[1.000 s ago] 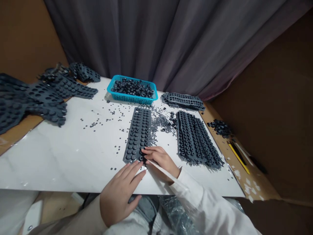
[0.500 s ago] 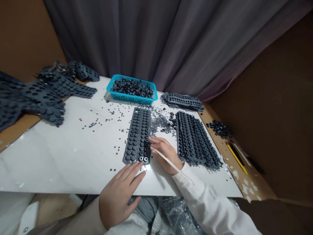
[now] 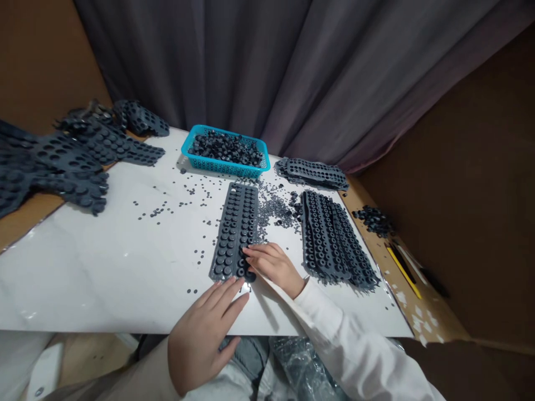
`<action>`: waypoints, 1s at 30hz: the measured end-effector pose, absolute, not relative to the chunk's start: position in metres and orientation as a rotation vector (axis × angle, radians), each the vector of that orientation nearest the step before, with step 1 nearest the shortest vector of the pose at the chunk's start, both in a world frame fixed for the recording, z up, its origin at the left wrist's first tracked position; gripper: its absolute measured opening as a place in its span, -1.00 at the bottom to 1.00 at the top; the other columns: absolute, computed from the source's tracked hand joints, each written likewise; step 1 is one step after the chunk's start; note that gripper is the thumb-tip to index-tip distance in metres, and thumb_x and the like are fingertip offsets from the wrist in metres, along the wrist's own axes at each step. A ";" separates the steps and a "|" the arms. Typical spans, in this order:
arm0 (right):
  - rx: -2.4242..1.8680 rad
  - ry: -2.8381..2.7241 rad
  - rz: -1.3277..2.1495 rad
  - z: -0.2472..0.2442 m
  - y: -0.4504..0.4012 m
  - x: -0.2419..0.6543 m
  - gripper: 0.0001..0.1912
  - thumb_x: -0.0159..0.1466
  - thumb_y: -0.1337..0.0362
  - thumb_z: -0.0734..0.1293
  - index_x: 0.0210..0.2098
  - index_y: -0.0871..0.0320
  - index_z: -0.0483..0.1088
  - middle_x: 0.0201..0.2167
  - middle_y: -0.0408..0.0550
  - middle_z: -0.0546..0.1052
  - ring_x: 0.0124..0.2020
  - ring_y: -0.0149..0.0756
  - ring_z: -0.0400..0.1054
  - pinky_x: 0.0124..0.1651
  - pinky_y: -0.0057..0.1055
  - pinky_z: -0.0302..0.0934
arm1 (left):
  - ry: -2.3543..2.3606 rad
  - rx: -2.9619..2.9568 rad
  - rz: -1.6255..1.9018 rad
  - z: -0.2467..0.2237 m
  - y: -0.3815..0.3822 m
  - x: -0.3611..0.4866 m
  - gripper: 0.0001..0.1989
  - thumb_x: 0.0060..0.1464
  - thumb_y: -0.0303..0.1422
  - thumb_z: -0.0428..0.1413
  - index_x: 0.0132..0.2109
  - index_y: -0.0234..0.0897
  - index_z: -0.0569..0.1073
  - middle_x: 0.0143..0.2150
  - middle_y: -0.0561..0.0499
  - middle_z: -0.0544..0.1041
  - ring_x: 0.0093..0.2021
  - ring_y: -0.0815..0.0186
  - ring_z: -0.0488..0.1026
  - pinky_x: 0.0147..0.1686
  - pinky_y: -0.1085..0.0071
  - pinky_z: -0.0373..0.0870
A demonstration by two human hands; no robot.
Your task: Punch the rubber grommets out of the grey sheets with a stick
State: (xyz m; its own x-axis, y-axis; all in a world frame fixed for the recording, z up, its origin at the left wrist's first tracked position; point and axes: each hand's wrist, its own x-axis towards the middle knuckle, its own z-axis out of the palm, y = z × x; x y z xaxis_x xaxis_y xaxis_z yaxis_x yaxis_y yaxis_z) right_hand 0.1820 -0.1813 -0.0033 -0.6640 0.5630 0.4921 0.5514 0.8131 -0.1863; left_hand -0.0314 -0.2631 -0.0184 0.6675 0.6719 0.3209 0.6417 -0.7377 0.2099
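A dark grey rubber sheet (image 3: pixel 235 223) with rows of round raised buttons lies lengthwise on the white table. My left hand (image 3: pixel 209 326) rests flat with fingers extended, its fingertips at the sheet's near edge. Over the sheet's lower right part, my right hand (image 3: pixel 273 267) is closed around a thin white stick (image 3: pixel 278 292), whose tip is hidden by the fingers. Small dark discs (image 3: pixel 273 211) are scattered right of the sheet.
A blue basket (image 3: pixel 225 165) of dark pieces stands at the back. Stacked sheets (image 3: pixel 334 239) lie at right, another stack (image 3: pixel 311 172) behind them. Perforated sheets (image 3: pixel 71 167) are heaped left. A yellow tool (image 3: pixel 403 272) and black pieces (image 3: pixel 374 220) lie far right.
My right hand has moved slightly down and left over the sheet, and the white stick now lies lower. My left hand has stayed nearly still.
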 end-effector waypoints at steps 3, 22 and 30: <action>-0.808 -2.468 -0.149 -0.002 -0.173 0.186 -0.87 0.33 0.36 0.22 -0.20 0.17 0.40 -0.06 0.07 0.55 -0.05 -0.20 0.42 -0.11 -0.25 0.33 | 1.106 2.793 0.597 -0.018 -0.263 -0.031 -0.42 -0.02 -0.46 0.02 0.21 -0.29 0.24 0.30 -0.09 0.17 0.25 0.10 0.15 0.14 0.15 0.23; -0.872 -2.384 0.245 -0.005 -0.179 0.184 -0.89 0.32 0.25 0.24 -0.23 0.11 0.39 -0.11 0.00 0.58 -0.02 -0.24 0.41 -0.05 -0.24 0.30 | 1.112 2.760 0.590 -0.017 -0.264 -0.032 -0.45 -0.01 -0.45 0.04 0.19 -0.26 0.26 0.30 -0.07 0.19 0.23 0.10 0.17 0.14 0.17 0.21; -0.954 -2.338 0.005 0.002 -0.166 0.187 -0.87 0.32 0.37 0.22 -0.17 0.14 0.38 -0.04 0.09 0.53 -0.06 -0.21 0.42 -0.08 -0.21 0.32 | 1.122 2.761 0.566 -0.017 -0.264 -0.033 -0.44 0.00 -0.45 0.04 0.20 -0.25 0.25 0.31 -0.06 0.15 0.25 0.11 0.14 0.16 0.16 0.19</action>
